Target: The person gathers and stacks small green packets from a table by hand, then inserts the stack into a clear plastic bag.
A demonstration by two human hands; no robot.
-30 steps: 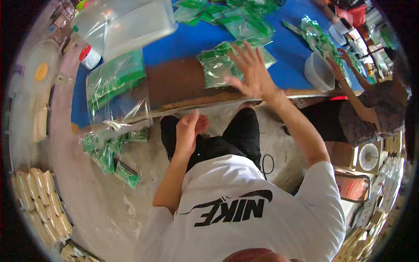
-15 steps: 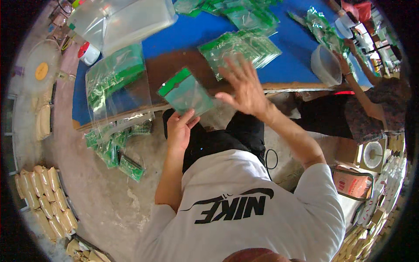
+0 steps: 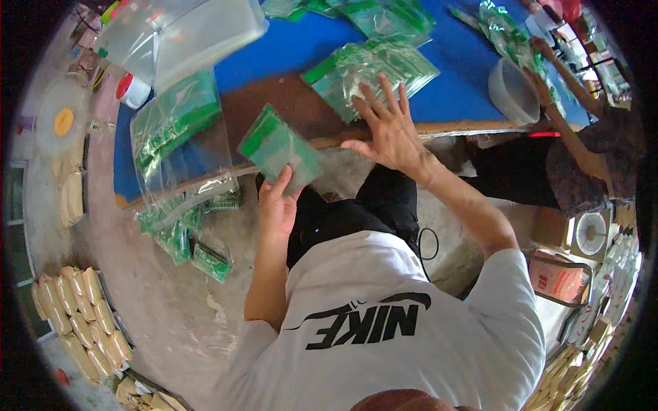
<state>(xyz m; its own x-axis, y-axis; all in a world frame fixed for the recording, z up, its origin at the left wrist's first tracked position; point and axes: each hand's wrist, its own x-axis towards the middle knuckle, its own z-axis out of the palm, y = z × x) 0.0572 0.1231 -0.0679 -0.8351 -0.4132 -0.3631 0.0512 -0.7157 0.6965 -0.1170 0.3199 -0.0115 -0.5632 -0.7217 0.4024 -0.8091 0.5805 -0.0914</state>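
My left hand point(image 3: 277, 202) is closed on a clear plastic bag with a green header point(image 3: 282, 152), held tilted over my lap at the table's front edge. It looks like more than one bag, lying one on another. My right hand point(image 3: 389, 133) has its fingers spread, with the fingertips at the near side of a fanned pile of similar green-topped bags point(image 3: 411, 68); whether they touch it I cannot tell. Left of my left hand, a large clear bag filled with green-topped bags point(image 3: 179, 116) lies over the table's edge.
A blue table point(image 3: 288, 51) with a worn brown patch spans the front. On it stand a large translucent bin point(image 3: 199, 41), a red-lidded white jar point(image 3: 133, 91) and a clear tub point(image 3: 514, 92). Filled packs point(image 3: 209, 262) hang or lie below the left edge. Another person point(image 3: 582, 157) works at right.
My left hand has drawn the bags slightly left and down. My right hand has shifted a little to the right and lower, its fingers still spread.
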